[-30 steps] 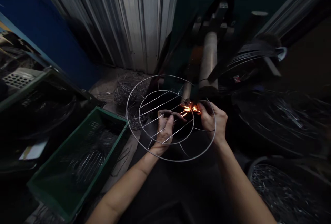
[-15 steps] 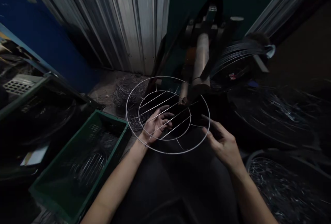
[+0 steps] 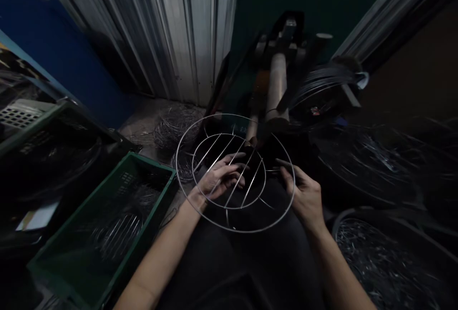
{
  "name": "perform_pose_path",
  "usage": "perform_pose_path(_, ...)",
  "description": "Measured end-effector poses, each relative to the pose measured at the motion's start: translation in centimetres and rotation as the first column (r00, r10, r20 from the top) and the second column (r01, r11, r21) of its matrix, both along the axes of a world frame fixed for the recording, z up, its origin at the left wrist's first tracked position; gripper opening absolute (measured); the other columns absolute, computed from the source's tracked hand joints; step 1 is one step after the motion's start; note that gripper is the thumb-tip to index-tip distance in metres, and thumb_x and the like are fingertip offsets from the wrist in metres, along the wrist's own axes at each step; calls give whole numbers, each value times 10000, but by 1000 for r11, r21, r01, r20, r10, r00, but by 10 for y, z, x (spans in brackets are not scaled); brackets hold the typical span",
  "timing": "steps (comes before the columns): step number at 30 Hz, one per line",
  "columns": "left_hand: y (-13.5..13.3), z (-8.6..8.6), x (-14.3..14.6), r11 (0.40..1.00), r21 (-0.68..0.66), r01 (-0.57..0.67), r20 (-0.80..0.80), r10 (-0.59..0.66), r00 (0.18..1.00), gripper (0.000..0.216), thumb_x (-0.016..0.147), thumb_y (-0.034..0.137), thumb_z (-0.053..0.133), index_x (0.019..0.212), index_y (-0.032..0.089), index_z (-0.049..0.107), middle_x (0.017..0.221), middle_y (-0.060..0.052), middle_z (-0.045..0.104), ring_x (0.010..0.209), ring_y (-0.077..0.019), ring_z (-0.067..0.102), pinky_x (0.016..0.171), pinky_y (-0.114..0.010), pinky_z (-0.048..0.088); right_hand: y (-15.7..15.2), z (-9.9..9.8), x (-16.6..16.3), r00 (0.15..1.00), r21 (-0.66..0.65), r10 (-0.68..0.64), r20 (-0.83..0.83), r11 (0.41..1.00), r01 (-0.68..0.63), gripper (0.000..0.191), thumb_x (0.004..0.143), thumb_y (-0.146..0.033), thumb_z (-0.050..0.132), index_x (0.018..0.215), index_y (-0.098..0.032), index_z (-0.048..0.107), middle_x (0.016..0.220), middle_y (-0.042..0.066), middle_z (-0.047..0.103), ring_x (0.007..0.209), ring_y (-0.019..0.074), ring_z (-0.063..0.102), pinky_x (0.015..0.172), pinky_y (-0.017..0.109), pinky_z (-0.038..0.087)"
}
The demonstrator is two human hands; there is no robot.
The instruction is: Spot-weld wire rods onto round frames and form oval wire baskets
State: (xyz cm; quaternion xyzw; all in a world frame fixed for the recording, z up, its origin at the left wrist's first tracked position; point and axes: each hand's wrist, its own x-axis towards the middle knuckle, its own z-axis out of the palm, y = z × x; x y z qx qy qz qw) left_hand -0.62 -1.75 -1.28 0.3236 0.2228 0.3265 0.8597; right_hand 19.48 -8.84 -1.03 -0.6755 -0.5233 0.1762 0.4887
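A round wire rack (image 3: 236, 231), with an outer ring, an inner ring and parallel bars, lies roughly level before me. My left hand (image 3: 223, 176) is under its inner ring, seen through the bars. The fingers there are loosely bent and apart; whether they touch the wires is hard to make out. At the rack's right side, my right hand (image 3: 304, 193) has thumb and forefinger closed at a short wire between the two rings. Just past the inner ring is the tip of a copper-coloured rod (image 3: 252, 140) on a dark green machine (image 3: 236, 28).
On the left stands a green crate (image 3: 86, 210) with wire grids in it. Tangled wire (image 3: 175, 126) lies on the floor behind. A tub (image 3: 379, 257) of metal bits is at the lower right. A thick metal cylinder (image 3: 277, 81) juts from the machine above the rack.
The rack has turned, so its bars now run more steeply, and it sits slightly lower in view. My right thumb and forefinger have closed in at its side. The left fingers are more bent.
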Motion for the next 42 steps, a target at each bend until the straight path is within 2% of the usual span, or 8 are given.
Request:
perform_pose_path(6, -10, -5, 19, 984, 66, -167, 54, 164, 985, 403, 858, 340, 498, 1205, 167, 389, 843, -71, 643, 500, -100, 578, 454, -201, 456, 47, 3, 2, 995, 72, -95, 3, 993, 95, 247, 767, -412, 606, 843, -177, 618, 806, 32, 647, 740, 167, 605, 656, 277, 476)
perform_pose_path(10, -11, -4, 27, 963, 123, -240, 56, 235, 970, 409, 871, 378, 464, 1217, 181, 372, 792, -38, 618, 451, -99, 556, 404, -201, 431, 59, 4, 1, 996, 55, -93, -1, 994, 93, 242, 765, -420, 602, 808, -182, 603, 785, 26, 636, 716, 161, 588, 639, 275, 453)
perform_pose_path(15, -11, -7, 31, 951, 158, -265, 66, 258, 964, 442, 873, 399, 458, 1255, 200, 358, 768, -18, 592, 440, -96, 551, 385, -189, 416, 62, 1, 4, 995, 52, -92, -25, 994, 93, 256, 758, -433, 605, 806, -182, 582, 788, 33, 625, 717, 168, 582, 642, 284, 451)
perform_pose_path(20, -9, -13, 32, 953, 134, -273, 73, 266, 961, 464, 879, 395, 443, 1292, 215, 331, 763, -6, 575, 425, -94, 541, 372, -192, 410, 66, -1, 3, 997, 43, -74, -18, 996, 75, 244, 757, -423, 601, 787, -182, 575, 775, 28, 619, 695, 165, 574, 623, 283, 441)
perform_pose_path(28, -6, -6, 31, 946, 124, -298, 60, 293, 954, 493, 862, 400, 476, 1288, 199, 330, 754, -9, 577, 422, -96, 541, 368, -188, 400, 74, -1, 4, 998, 46, -54, -13, 997, 54, 237, 747, -407, 618, 773, -176, 575, 771, 25, 628, 699, 158, 572, 642, 277, 429)
perform_pose_path(38, -1, -9, 33, 944, 129, -305, 48, 301, 952, 487, 867, 417, 474, 1293, 226, 334, 762, -10, 593, 435, -88, 546, 388, -185, 418, 82, 0, 7, 1000, 68, -16, -18, 998, 17, 250, 729, -416, 621, 745, -173, 561, 743, 16, 611, 677, 147, 556, 625, 267, 419)
perform_pose_path(42, 1, -9, 33, 945, 134, -298, 48, 294, 955, 503, 862, 426, 489, 1298, 224, 339, 749, -4, 595, 428, -84, 541, 391, -189, 418, 85, -3, 4, 997, 50, -45, -66, 998, 49, 254, 716, -414, 626, 738, -168, 566, 712, 13, 607, 621, 131, 538, 580, 254, 418)
